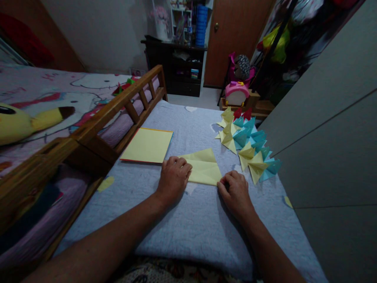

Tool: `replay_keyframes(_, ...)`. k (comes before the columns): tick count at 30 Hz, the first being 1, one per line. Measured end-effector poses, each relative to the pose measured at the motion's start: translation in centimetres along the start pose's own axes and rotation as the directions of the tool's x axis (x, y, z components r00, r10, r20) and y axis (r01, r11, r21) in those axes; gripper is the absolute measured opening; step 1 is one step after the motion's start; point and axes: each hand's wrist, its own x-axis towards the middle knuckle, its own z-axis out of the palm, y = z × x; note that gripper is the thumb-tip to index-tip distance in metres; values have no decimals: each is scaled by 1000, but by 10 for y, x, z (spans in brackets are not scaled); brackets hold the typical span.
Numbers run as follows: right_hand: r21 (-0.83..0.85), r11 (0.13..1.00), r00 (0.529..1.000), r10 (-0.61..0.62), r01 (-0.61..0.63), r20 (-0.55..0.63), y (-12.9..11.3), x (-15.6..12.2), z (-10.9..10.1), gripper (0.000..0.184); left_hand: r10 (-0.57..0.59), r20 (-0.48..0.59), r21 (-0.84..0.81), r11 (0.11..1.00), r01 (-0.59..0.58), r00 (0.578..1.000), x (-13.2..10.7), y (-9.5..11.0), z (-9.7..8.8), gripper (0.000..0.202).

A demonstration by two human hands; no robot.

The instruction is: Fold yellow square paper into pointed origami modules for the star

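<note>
A pale yellow sheet of origami paper (203, 167), partly folded and marked with creases, lies on the cloth-covered surface between my hands. My left hand (175, 177) rests on its left end with the fingers curled together over the paper. At the lower right corner, my right hand (234, 192) pinches the paper's edge between thumb and fingers. A square stack of origami paper (149, 145), yellow on top with coloured edges beneath, lies just beyond my left hand.
Folded paper pieces in yellow (228, 135), blue (250, 133) and red (246, 114) stand at the right. A wooden bed rail (118, 104) borders the left side. A pale cabinet panel (332, 157) rises along the right. The blue-grey cloth (188, 232) covers the work surface.
</note>
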Motion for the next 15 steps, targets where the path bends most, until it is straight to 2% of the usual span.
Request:
replay_keyframes(4, 8, 1000, 1000, -3, 3, 10, 0, 0, 0, 12, 103, 83, 46, 993, -107, 991, -1, 1, -4, 16)
replay_keyframes(8, -1, 1000, 1000, -8, 8, 11, 0, 0, -1, 12, 192, 167, 103, 972, -211, 967, -9, 5, -9, 15)
replay_keyframes(10, -4, 1000, 1000, -7, 7, 10, 0, 0, -1, 12, 208, 173, 109, 967, -229, 963, -15, 7, -10, 14)
replay_keyframes(15, -4, 1000, 1000, -2, 2, 13, -2, 1, -3, 11, 249, 131, 146, 952, -268, 960, -25, 10, -5, 29)
